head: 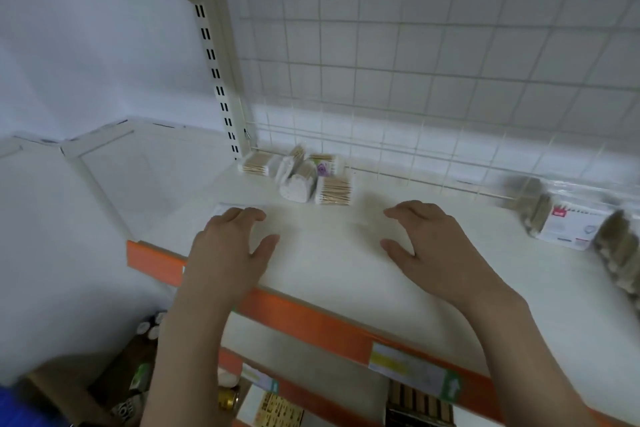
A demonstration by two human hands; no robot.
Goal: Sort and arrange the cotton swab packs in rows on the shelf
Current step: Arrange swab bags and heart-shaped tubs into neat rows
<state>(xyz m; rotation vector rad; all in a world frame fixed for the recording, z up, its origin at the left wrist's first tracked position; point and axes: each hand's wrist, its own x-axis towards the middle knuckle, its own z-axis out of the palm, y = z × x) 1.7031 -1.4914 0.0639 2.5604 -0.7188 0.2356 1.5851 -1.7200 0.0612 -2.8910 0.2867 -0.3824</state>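
Several clear packs of cotton swabs lie in a loose heap at the back left of the white shelf, near the wire grid. One pack lies flat at the front of the heap, another lies at its left end. My left hand and my right hand hover over the shelf in front of the heap, palms down, fingers loosely spread. Neither hand holds anything.
A white wire grid backs the shelf, with a slotted upright post at its left. More packs with a white-and-red label sit blurred at the far right. An orange price strip edges the shelf front. Lower shelves hold boxes and bottles.
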